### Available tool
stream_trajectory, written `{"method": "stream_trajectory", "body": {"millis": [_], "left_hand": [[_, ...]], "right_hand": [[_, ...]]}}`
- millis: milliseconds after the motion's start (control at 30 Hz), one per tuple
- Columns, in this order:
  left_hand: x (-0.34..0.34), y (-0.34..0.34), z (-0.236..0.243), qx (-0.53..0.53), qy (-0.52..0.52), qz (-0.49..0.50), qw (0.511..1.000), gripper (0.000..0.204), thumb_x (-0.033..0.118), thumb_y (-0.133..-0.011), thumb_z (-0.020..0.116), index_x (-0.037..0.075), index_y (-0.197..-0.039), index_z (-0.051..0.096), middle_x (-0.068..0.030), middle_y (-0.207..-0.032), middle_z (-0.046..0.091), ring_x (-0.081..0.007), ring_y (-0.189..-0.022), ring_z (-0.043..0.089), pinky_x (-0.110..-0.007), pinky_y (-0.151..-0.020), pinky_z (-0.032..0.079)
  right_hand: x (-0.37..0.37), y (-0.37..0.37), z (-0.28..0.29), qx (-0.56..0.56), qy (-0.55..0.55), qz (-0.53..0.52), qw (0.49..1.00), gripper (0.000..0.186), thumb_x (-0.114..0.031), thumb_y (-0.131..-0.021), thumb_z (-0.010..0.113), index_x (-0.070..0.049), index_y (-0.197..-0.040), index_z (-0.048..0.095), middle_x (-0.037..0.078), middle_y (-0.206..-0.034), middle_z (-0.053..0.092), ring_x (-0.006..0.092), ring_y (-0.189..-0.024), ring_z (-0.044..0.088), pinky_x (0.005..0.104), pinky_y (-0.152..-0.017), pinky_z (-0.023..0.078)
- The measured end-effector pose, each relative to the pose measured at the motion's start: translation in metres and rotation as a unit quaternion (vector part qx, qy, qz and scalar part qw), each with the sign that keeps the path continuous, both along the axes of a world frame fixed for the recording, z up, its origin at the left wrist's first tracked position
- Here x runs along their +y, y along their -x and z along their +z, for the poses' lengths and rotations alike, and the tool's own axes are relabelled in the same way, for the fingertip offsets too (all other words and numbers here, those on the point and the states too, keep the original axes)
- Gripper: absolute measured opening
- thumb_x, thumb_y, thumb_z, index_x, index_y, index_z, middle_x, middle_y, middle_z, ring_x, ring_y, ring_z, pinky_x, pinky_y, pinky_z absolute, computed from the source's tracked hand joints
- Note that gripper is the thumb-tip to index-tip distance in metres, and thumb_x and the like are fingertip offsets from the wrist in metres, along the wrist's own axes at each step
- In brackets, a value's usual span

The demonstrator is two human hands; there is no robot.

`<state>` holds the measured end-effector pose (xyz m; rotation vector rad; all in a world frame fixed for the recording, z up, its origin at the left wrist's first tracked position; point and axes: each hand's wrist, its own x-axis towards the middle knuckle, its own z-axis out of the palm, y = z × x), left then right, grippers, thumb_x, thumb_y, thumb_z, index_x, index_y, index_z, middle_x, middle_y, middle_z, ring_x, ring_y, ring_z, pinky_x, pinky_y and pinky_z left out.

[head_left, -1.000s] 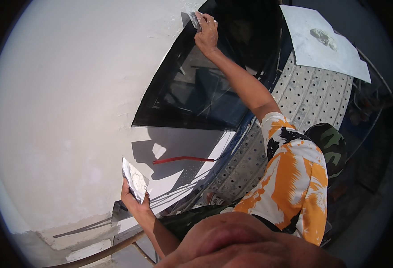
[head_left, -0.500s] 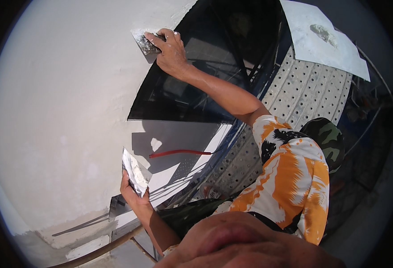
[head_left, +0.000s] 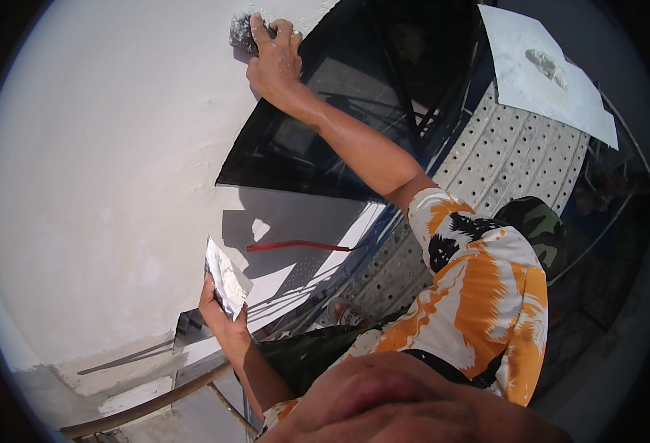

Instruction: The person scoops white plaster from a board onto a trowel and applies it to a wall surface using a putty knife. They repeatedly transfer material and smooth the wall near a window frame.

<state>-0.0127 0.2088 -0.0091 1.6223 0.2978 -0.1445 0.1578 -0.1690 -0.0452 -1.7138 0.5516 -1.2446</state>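
My right hand (head_left: 277,66) reaches up to the white wall (head_left: 111,162), its fingers pressed on a flat putty knife (head_left: 241,34) smeared with white putty. The blade lies against the wall beside the edge of the dark window opening (head_left: 310,151). Lower down, my left hand (head_left: 224,316) grips a second metal blade, a wide putty knife (head_left: 218,260), held tilted up in front of the wall. White putty (head_left: 230,286) coats the face of this blade. The handles of both tools are mostly hidden by my fingers.
A red tube (head_left: 295,244) sticks out below the window. On the right runs a perforated metal scaffold plank (head_left: 513,148), with a stained white sheet (head_left: 539,92) lying over its far end. A brown pole (head_left: 148,406) crosses at the lower left.
My right hand has slid up along the wall with its putty knife, near the window edge. The left hand holds its putty-coated blade in almost the same place.
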Motion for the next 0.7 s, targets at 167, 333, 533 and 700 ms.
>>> {"method": "stream_trajectory", "body": {"millis": [167, 333, 533, 700], "left_hand": [[-0.016, -0.006, 0.008, 0.066, 0.145, 0.059, 0.985, 0.033, 0.023, -0.094, 0.059, 0.005, -0.120, 0.062, -0.0062, -0.103, 0.071, -0.0202, -0.085, 0.071, -0.033, -0.066, 0.060], [-0.004, -0.001, 0.006, 0.050, 0.178, 0.044, 0.982, 0.032, 0.021, -0.094, 0.058, 0.003, -0.121, 0.062, -0.0076, -0.105, 0.071, -0.0204, -0.084, 0.071, -0.033, -0.066, 0.061], [0.000, 0.005, 0.002, -0.009, 0.038, -0.013, 0.999, 0.033, 0.022, -0.095, 0.057, 0.002, -0.122, 0.061, -0.0088, -0.109, 0.070, -0.0220, -0.090, 0.070, -0.035, -0.072, 0.061], [-0.019, -0.007, 0.001, 0.044, 0.178, 0.054, 0.982, 0.033, 0.022, -0.096, 0.056, 0.002, -0.122, 0.061, -0.0086, -0.111, 0.070, -0.0218, -0.091, 0.071, -0.036, -0.073, 0.061]], "right_hand": [[0.034, 0.042, -0.013, -0.021, 0.030, 0.056, 0.998, 0.061, 0.003, -0.075, 0.057, -0.015, -0.133, 0.060, 0.016, -0.125, 0.048, 0.0381, -0.113, 0.046, 0.0462, -0.094, 0.046], [-0.111, 0.017, -0.053, -0.087, -0.020, -0.166, 0.982, 0.054, 0.003, -0.077, 0.052, -0.012, -0.127, 0.064, 0.014, -0.118, 0.057, 0.0367, -0.102, 0.054, 0.0452, -0.090, 0.047], [-0.152, -0.032, -0.090, -0.026, -0.004, -0.131, 0.991, 0.060, 0.000, -0.075, 0.057, -0.014, -0.134, 0.060, 0.018, -0.122, 0.050, 0.0391, -0.109, 0.049, 0.0455, -0.092, 0.047], [-0.043, -0.007, -0.057, -0.021, 0.021, -0.028, 0.999, 0.077, 0.006, -0.068, 0.063, -0.016, -0.140, 0.052, 0.022, -0.129, 0.039, 0.0424, -0.116, 0.040, 0.0477, -0.098, 0.043]]}}
